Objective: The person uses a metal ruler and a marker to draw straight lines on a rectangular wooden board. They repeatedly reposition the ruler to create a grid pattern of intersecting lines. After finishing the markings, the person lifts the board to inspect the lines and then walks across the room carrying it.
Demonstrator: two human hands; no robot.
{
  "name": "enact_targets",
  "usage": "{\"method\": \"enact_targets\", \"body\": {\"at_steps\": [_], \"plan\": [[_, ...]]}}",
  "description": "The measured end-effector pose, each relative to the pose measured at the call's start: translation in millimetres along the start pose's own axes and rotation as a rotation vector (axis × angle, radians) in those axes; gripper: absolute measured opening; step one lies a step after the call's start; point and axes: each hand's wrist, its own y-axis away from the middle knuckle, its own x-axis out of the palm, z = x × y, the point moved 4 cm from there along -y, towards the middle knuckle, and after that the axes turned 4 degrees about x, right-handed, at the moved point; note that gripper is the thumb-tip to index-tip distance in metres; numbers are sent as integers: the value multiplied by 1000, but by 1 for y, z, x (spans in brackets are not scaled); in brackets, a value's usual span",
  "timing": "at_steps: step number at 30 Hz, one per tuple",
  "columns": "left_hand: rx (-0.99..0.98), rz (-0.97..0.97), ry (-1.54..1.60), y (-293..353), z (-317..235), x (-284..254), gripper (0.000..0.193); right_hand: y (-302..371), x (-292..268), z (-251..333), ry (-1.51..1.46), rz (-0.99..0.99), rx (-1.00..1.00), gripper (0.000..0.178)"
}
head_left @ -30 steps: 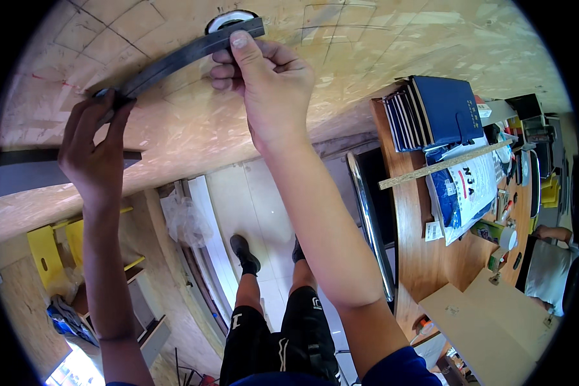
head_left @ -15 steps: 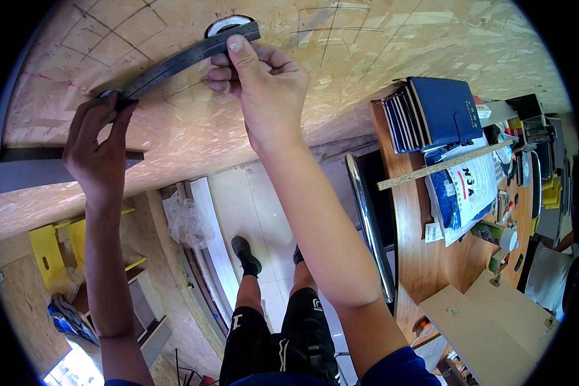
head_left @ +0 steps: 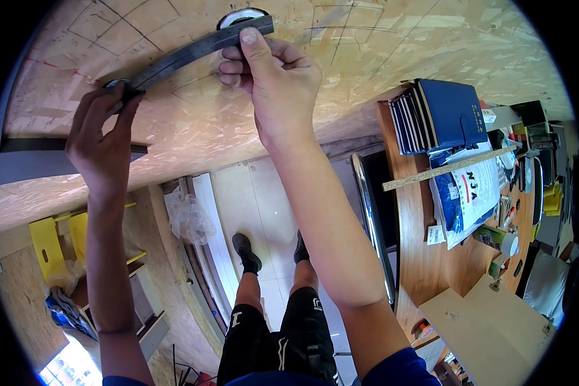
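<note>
A long, narrow dark grey strip [head_left: 193,53] is held up against a chipboard wall [head_left: 193,122], rising toward the right. My left hand [head_left: 103,138] pinches its lower left end between thumb and fingers. Near the other end, my right hand [head_left: 280,83] grips the strip, thumb flat on its front and fingers curled beneath. Behind that right end shows a white round piece with a dark rim [head_left: 241,18], partly covered by the strip. Another round piece [head_left: 116,83] shows in part by my left fingertips. Pencilled grid lines [head_left: 347,26] mark the wall.
A grey panel edge [head_left: 64,157] juts out below my left hand. To the right stands a wooden desk [head_left: 424,270] with blue folders [head_left: 450,114], a plastic package [head_left: 466,193] and a narrow board [head_left: 444,170]. A chair's chrome frame [head_left: 370,212] is beside it; yellow racks [head_left: 48,251] stand lower left.
Hands, strip and wall markings have shifted slightly to the right in the picture together. Both hands keep their hold on the strip.
</note>
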Motion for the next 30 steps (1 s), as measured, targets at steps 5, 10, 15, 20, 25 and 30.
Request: {"method": "enact_targets", "body": {"at_steps": [5, 10, 15, 20, 25, 30], "plan": [[7, -2, -4, 0, 0, 0, 23, -2, 0, -1, -27, 15, -2, 25], [1, -26, 38, 0, 3, 3, 22, -1, 1, 3, -33, -27, -10, 23], [12, -9, 28, 0, 2, 1, 21, -1, 0, 3, -34, -17, -8, 22], [3, -6, 3, -1, -3, 1, 22, -2, -1, 3, -25, -13, 8, 22], [-7, -7, 7, 1, 0, -1, 21, -2, 2, 0, -21, -14, 23, 22], [-18, 1, -17, 0, 8, 1, 24, -4, 3, -4, 3, 8, 7, 23]]}}
